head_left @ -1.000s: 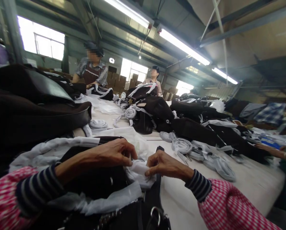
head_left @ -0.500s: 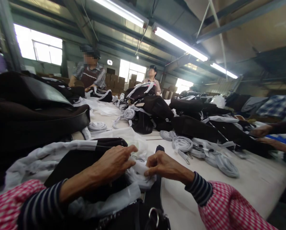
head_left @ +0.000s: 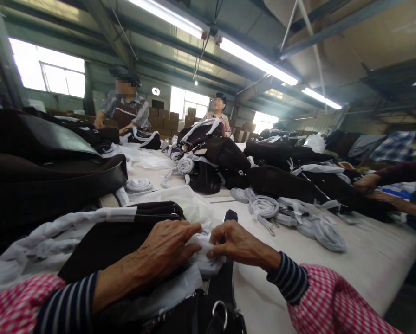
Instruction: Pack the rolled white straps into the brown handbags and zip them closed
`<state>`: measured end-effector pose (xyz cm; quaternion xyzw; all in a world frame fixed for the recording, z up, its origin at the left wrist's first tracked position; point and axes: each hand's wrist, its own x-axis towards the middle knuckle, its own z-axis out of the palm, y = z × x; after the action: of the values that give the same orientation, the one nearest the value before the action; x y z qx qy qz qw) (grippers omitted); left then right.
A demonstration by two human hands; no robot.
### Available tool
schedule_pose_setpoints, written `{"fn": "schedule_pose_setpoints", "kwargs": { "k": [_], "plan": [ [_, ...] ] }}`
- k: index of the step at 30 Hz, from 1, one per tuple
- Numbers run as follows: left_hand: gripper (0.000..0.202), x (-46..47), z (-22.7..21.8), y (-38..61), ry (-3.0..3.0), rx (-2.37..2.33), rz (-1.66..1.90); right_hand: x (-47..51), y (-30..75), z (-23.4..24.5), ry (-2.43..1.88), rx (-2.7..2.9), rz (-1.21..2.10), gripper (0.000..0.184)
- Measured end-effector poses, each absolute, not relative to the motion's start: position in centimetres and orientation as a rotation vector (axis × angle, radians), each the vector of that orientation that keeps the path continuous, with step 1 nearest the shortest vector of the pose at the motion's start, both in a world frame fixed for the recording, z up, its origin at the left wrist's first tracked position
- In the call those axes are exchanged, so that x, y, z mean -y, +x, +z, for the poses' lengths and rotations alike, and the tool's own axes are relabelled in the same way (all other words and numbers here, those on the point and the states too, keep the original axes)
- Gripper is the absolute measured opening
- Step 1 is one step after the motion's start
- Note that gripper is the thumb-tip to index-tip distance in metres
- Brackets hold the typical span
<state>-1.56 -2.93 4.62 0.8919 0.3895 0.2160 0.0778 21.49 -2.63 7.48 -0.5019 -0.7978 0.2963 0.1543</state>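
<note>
Reaching in from lower left, a left hand [head_left: 166,243] with its back turned up, wrist nearly straight, forearm slanting away and rightward across a dark bag [head_left: 100,246]. Fingers [head_left: 193,228] extended to the right, thumb and forefinger apart beside a white-wrapped coil [head_left: 208,266]; contact there hard to tell. From the right, a right hand [head_left: 234,241] with knuckles raised and pointing leftward, thumb and bent forefinger clamped on the coil's upper right edge. Between both hands, by the bag's right end, the coil itself: roundish, partly covered, long axis impossible to tell. Close under the right hand, a dark strap [head_left: 222,283] along the white desk [head_left: 263,287], lengthwise away from the wearer, tip toward the far side.
</note>
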Motion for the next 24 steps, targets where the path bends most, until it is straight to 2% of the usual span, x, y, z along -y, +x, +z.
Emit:
{"fn": "schedule_pose_setpoints", "kwargs": {
  "k": [8, 13, 16, 21, 24],
  "plan": [
    [0.005, 2.8, 4.6, -0.9, 2.639, -0.946, 0.691, 2.6, 21.7, 7.0, -1.368, 2.299, 0.845, 0.027],
    [0.012, 2.3, 3.8, -1.1, 2.732, -0.804, 0.738, 2.7, 21.9, 6.7, -1.347, 2.293, 0.847, 0.023],
    [0.010, 2.0, 3.1, -1.4, 2.740, -0.776, 0.741, 3.0, 21.8, 7.0, -1.336, 2.308, 0.765, 0.022],
    [0.039, 1.8, 2.0, -1.7, 2.619, -0.682, 0.860, 3.5, 21.6, 7.9, -1.273, 2.385, 0.742, 0.029],
    [0.032, 1.7, 2.1, -1.4, 2.555, -0.680, 0.798, 3.6, 21.7, 8.4, -1.260, 2.435, 0.786, 0.026]
  ]
}}
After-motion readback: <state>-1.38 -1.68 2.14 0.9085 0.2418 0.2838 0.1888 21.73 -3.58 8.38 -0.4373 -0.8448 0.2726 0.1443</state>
